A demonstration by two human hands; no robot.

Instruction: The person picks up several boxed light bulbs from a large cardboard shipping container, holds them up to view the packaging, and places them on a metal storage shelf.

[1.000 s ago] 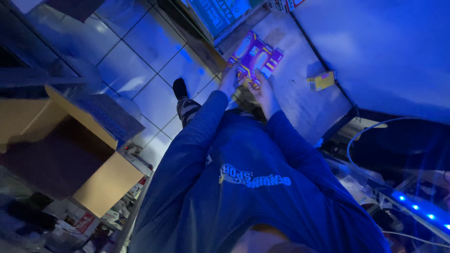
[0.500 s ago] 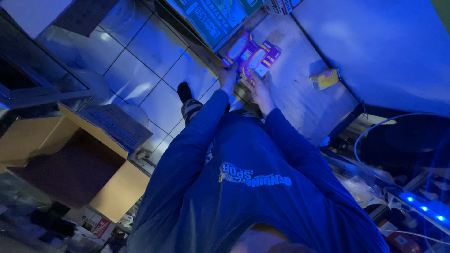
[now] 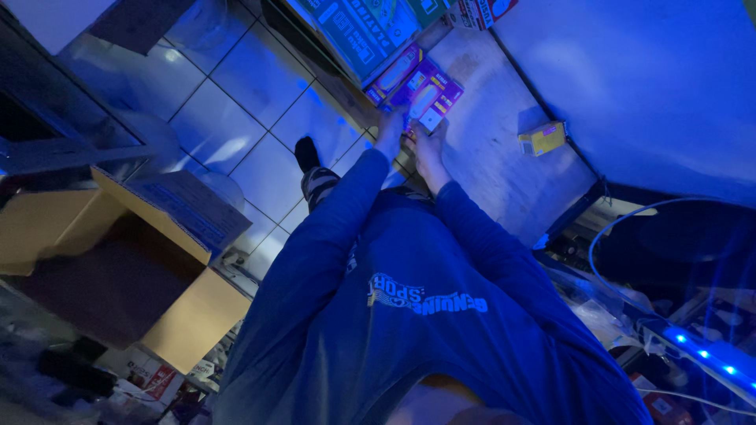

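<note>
Risk: the purple carton, at upper centre of the frame on the pale counter, could skid into the green box beside it; both hands touch only its near edge. Left hand and right hand reach forward, arms extended, side by side. Fingers' closure: cannot tell, dim blue light.

Blue light washes a glossy tiled floor and wooden counter.
</note>
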